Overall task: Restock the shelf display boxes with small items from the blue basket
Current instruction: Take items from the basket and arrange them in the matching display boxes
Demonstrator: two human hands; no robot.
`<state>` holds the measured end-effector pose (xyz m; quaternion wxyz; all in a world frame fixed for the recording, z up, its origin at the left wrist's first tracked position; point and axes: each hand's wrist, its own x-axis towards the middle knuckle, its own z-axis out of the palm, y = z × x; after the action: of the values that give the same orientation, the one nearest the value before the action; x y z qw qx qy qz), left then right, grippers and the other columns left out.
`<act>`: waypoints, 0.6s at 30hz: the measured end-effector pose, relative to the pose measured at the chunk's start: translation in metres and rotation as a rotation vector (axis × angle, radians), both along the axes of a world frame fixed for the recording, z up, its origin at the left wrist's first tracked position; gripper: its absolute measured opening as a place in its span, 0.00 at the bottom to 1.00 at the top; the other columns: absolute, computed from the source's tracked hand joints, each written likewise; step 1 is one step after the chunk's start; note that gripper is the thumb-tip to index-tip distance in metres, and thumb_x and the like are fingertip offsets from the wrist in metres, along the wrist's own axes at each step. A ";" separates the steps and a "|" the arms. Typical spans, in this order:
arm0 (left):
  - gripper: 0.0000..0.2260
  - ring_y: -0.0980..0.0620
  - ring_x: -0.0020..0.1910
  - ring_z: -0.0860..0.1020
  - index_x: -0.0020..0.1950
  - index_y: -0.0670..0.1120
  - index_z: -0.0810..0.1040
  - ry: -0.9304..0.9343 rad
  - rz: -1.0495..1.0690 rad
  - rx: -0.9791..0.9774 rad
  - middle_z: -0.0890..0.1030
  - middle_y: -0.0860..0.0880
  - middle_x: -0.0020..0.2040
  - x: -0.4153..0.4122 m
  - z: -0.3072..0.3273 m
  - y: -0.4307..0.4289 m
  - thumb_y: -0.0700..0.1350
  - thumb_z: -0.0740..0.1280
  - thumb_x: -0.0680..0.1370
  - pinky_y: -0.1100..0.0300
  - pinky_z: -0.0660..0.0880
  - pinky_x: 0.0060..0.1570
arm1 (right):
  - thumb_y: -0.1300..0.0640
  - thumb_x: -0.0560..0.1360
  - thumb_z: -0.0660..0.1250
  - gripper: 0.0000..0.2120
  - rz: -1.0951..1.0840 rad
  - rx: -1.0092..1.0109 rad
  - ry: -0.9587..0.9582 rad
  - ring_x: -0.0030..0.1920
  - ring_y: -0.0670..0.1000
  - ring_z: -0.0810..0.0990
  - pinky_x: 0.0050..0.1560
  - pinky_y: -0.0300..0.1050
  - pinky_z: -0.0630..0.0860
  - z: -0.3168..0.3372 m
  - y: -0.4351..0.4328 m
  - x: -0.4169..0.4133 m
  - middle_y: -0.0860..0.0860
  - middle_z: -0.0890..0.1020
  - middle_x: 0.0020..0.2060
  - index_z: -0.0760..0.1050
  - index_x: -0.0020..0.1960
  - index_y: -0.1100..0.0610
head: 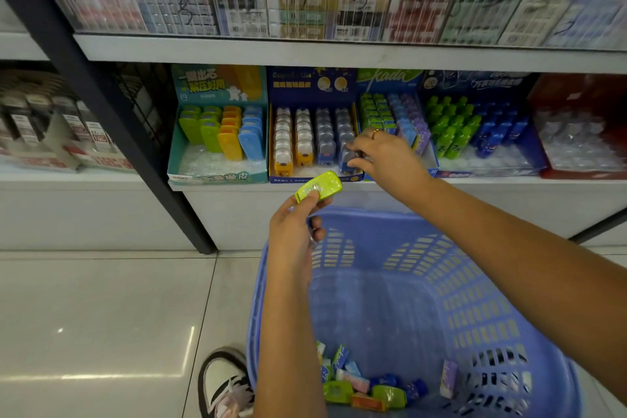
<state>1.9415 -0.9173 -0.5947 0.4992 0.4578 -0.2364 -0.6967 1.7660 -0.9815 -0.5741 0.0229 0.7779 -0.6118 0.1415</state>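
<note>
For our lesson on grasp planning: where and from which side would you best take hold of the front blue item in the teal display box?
Pinch the front blue item by its upper end, coming from above and the front. It leans back in the teal display box with yellow neighbours close on its left, so only its top and front face are free.

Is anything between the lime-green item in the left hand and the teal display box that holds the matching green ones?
Nothing visible blocks it. The left hand holds the lime-green item just below the shelf edge, right of the teal display box. The right hand is busy at the dark blue box next door, off that path.
</note>
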 end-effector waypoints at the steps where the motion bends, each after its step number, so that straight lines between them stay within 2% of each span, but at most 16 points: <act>1: 0.05 0.58 0.25 0.66 0.50 0.45 0.79 -0.020 -0.007 -0.005 0.84 0.47 0.39 -0.001 0.001 0.002 0.41 0.64 0.79 0.67 0.64 0.23 | 0.54 0.77 0.65 0.13 0.007 0.000 0.048 0.54 0.57 0.76 0.52 0.49 0.72 0.003 -0.002 0.000 0.58 0.77 0.54 0.76 0.57 0.61; 4: 0.06 0.58 0.25 0.67 0.48 0.46 0.80 -0.063 -0.025 -0.020 0.84 0.47 0.41 -0.005 0.004 0.006 0.41 0.63 0.79 0.67 0.65 0.23 | 0.54 0.78 0.64 0.14 0.001 0.031 0.153 0.59 0.56 0.72 0.56 0.49 0.70 0.011 -0.005 0.004 0.57 0.76 0.55 0.75 0.59 0.60; 6: 0.06 0.57 0.26 0.66 0.48 0.46 0.81 -0.105 -0.032 -0.034 0.85 0.47 0.41 -0.007 0.005 0.007 0.42 0.64 0.79 0.66 0.65 0.24 | 0.57 0.78 0.62 0.13 -0.021 0.012 0.150 0.61 0.57 0.69 0.59 0.49 0.69 0.014 0.002 0.010 0.57 0.73 0.60 0.74 0.61 0.60; 7: 0.06 0.57 0.26 0.66 0.49 0.45 0.82 -0.141 -0.031 -0.042 0.85 0.48 0.39 -0.007 0.005 0.008 0.42 0.65 0.78 0.65 0.65 0.24 | 0.62 0.77 0.62 0.14 -0.018 -0.021 0.086 0.61 0.57 0.68 0.59 0.48 0.69 0.014 0.008 0.012 0.57 0.71 0.61 0.73 0.63 0.60; 9: 0.07 0.56 0.26 0.65 0.51 0.42 0.82 -0.219 -0.008 -0.058 0.83 0.50 0.34 -0.007 0.004 0.009 0.44 0.67 0.77 0.65 0.65 0.24 | 0.70 0.72 0.60 0.23 0.019 -0.039 -0.142 0.61 0.55 0.67 0.57 0.43 0.68 0.016 0.027 0.015 0.55 0.70 0.62 0.71 0.65 0.57; 11: 0.08 0.55 0.26 0.65 0.50 0.40 0.82 -0.252 0.015 -0.078 0.82 0.50 0.33 -0.005 0.004 0.010 0.44 0.67 0.77 0.65 0.65 0.23 | 0.70 0.70 0.61 0.28 0.105 0.053 -0.304 0.62 0.51 0.65 0.58 0.36 0.61 0.020 0.049 0.014 0.51 0.70 0.63 0.70 0.67 0.52; 12: 0.08 0.56 0.25 0.65 0.49 0.40 0.82 -0.255 0.017 -0.086 0.83 0.50 0.33 -0.003 0.005 0.010 0.44 0.67 0.77 0.65 0.64 0.23 | 0.67 0.71 0.63 0.27 0.151 0.118 -0.320 0.64 0.49 0.64 0.60 0.35 0.60 0.021 0.058 0.014 0.49 0.69 0.64 0.69 0.68 0.50; 15: 0.10 0.57 0.23 0.66 0.43 0.40 0.81 -0.243 -0.012 -0.079 0.83 0.48 0.34 0.003 0.010 0.009 0.46 0.66 0.78 0.65 0.64 0.22 | 0.60 0.75 0.67 0.24 0.243 0.208 -0.256 0.65 0.48 0.69 0.66 0.40 0.66 0.019 0.078 0.020 0.47 0.69 0.66 0.69 0.69 0.49; 17: 0.12 0.57 0.23 0.67 0.38 0.42 0.80 -0.181 -0.031 -0.056 0.80 0.47 0.31 0.009 0.014 0.007 0.48 0.66 0.78 0.65 0.64 0.21 | 0.62 0.76 0.66 0.20 0.259 0.125 -0.306 0.60 0.50 0.75 0.62 0.44 0.72 0.020 0.082 0.028 0.50 0.74 0.62 0.73 0.66 0.52; 18: 0.13 0.57 0.22 0.67 0.38 0.43 0.80 -0.134 -0.033 -0.045 0.78 0.47 0.30 0.013 0.016 0.006 0.49 0.65 0.78 0.65 0.64 0.20 | 0.63 0.76 0.66 0.18 0.278 0.070 -0.344 0.57 0.49 0.76 0.60 0.43 0.73 0.023 0.081 0.032 0.51 0.76 0.60 0.74 0.65 0.54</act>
<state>1.9542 -0.9109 -0.5784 0.4810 0.4881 -0.2924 -0.6670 1.7985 -0.9004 -0.5515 -0.1286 0.8194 -0.4981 0.2528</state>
